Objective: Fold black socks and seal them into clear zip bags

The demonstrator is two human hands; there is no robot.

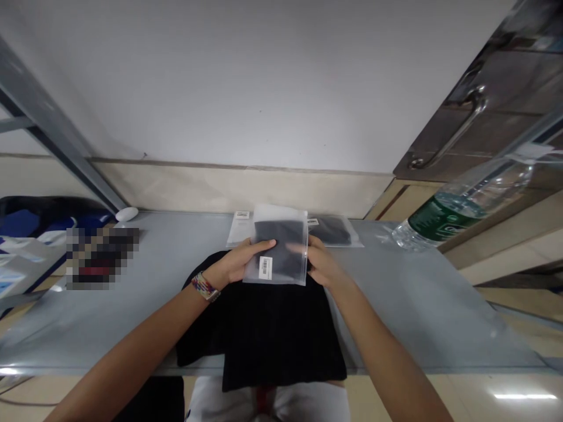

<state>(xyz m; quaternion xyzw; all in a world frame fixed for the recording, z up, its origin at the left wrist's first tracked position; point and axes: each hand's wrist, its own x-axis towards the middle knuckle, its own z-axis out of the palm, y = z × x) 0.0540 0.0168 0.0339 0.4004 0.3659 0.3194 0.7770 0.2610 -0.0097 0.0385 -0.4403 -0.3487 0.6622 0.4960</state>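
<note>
A frosted plastic bag (281, 252) with dark contents and a white barcode label is held up over the table. My left hand (241, 258) grips its left edge, thumb across the front and fingers behind. At the right edge, my right hand (321, 261) holds the same bag, some fingers hidden behind it. Beneath lies a black cloth garment (281, 340), spread over the table and hanging past its front edge. Behind the held bag lie a second bag with dark contents (334, 230) and, to the left, a pale labelled bag (240, 230).
The grey table (145, 299) meets a wall at the back. A water bottle (448, 217) with a green label stands at the right. A white rounded object (126, 214) and a pixelated dark item (105, 258) are at the left, near a metal frame post (79, 158).
</note>
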